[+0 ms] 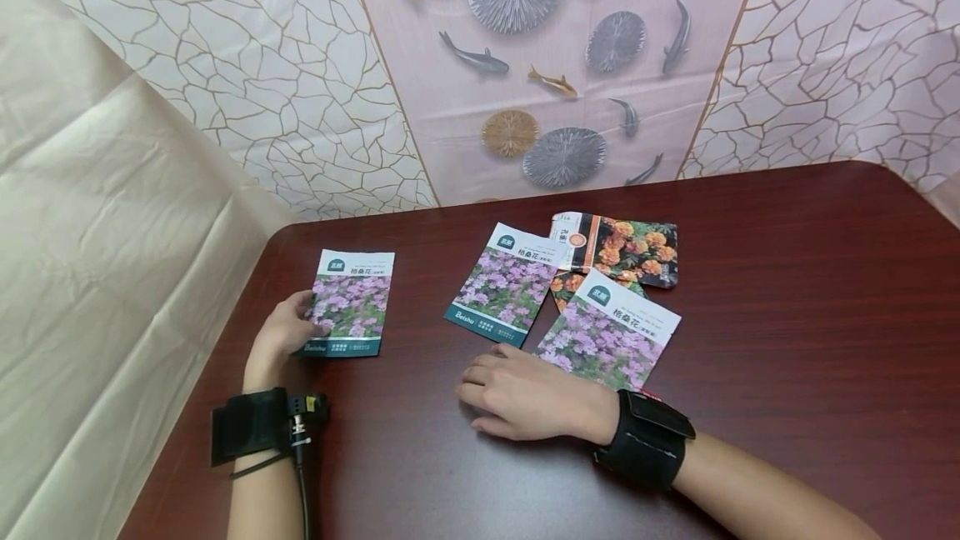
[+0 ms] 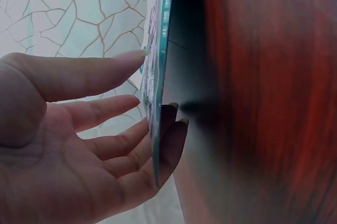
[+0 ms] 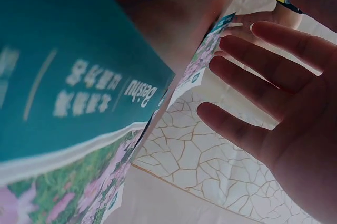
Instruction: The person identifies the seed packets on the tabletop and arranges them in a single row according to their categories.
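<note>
At the left of the table, my left hand (image 1: 282, 325) holds a seed packet (image 1: 352, 302) with pink-purple flowers by its left edge. The left wrist view shows the thumb on the packet's printed face (image 2: 152, 71) and some fingertips beneath it, with the packet off the tabletop. My right hand (image 1: 521, 394) is over the middle of the table with nothing in its grasp; its fingers (image 3: 237, 84) look extended in the right wrist view. Just beyond it lies a matching seed packet (image 1: 504, 290), and another one (image 1: 611, 336) lies partly behind the hand and wrist.
Orange-flowered marigold packets (image 1: 633, 250) lie at the back of the group, partly covered by the pink-flowered ones. The dark red wooden table (image 1: 795, 307) meets a patterned cloth (image 1: 315, 90) at its back edge. Pale fabric (image 1: 97, 273) hangs along the left side.
</note>
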`<state>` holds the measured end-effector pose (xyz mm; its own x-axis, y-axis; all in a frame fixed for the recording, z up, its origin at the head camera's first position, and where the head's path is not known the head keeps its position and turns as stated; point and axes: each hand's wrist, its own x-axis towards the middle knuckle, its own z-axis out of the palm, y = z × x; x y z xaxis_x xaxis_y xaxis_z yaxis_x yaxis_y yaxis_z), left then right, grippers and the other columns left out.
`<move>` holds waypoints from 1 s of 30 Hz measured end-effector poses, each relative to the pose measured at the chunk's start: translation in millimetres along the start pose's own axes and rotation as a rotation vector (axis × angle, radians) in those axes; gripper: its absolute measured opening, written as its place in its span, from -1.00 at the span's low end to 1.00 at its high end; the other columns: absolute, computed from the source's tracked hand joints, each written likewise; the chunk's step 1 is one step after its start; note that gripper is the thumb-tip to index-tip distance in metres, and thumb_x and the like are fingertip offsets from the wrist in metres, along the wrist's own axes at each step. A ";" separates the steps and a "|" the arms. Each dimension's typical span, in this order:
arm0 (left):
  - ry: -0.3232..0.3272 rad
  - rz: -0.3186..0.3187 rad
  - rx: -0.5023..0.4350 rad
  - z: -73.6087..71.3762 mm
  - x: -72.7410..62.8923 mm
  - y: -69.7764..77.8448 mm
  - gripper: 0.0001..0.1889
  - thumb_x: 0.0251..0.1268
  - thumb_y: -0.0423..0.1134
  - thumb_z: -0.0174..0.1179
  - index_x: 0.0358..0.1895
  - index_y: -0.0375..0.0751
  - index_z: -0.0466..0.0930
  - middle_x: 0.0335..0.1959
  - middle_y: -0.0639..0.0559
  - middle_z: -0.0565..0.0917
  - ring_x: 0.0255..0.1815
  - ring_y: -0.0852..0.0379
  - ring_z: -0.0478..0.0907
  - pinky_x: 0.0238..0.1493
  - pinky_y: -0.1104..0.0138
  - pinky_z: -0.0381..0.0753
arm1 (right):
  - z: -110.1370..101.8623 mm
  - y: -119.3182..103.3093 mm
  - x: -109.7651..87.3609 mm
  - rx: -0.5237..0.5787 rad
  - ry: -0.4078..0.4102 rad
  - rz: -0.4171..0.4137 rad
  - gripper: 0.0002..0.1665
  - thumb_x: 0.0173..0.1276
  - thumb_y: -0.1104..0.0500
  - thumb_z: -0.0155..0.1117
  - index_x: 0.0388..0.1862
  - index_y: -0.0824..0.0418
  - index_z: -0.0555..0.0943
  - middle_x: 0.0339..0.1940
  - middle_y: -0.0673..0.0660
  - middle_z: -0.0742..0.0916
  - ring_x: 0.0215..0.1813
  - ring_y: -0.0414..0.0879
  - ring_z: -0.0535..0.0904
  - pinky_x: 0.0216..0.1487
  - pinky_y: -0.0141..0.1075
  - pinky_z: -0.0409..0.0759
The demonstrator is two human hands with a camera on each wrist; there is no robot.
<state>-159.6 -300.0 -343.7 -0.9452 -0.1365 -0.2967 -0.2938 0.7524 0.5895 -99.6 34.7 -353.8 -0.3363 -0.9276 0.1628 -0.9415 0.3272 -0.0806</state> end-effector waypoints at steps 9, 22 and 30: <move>0.021 -0.030 0.038 1.8 1.9 -3.1 -0.32 0.18 -0.44 0.11 0.33 -0.53 -0.01 0.23 -0.55 0.17 0.22 -0.37 0.15 0.18 -0.12 0.18 | -4.6 10.9 -4.9 0.019 0.032 0.040 -0.63 0.31 -0.02 0.17 0.01 0.13 0.57 -0.03 0.03 0.63 0.08 -0.13 0.47 0.07 -0.15 0.39; 0.029 -0.055 0.072 2.8 1.8 -3.3 -0.31 0.18 -0.39 0.14 0.32 -0.52 0.02 0.21 -0.55 0.19 0.21 -0.38 0.17 0.17 -0.14 0.18 | -19.1 28.0 -17.2 0.048 0.081 0.100 -0.59 0.28 0.03 0.21 0.03 0.22 0.57 -0.06 0.08 0.65 0.05 -0.07 0.51 0.10 -0.06 0.39; 0.040 -0.037 0.083 4.4 1.1 -0.7 -0.31 0.18 -0.37 0.16 0.31 -0.55 0.03 0.21 -0.54 0.21 0.19 -0.36 0.20 0.16 -0.13 0.20 | -19.0 31.5 -21.5 0.062 0.091 0.103 -0.60 0.28 0.04 0.21 0.02 0.23 0.57 -0.07 0.08 0.65 0.04 -0.06 0.51 0.08 -0.06 0.39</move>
<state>-159.8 -297.9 -347.8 -0.9392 -0.1896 -0.2862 -0.3174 0.7971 0.5136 -122.4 68.4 -341.2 -0.4341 -0.8686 0.2387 -0.8998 0.4052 -0.1618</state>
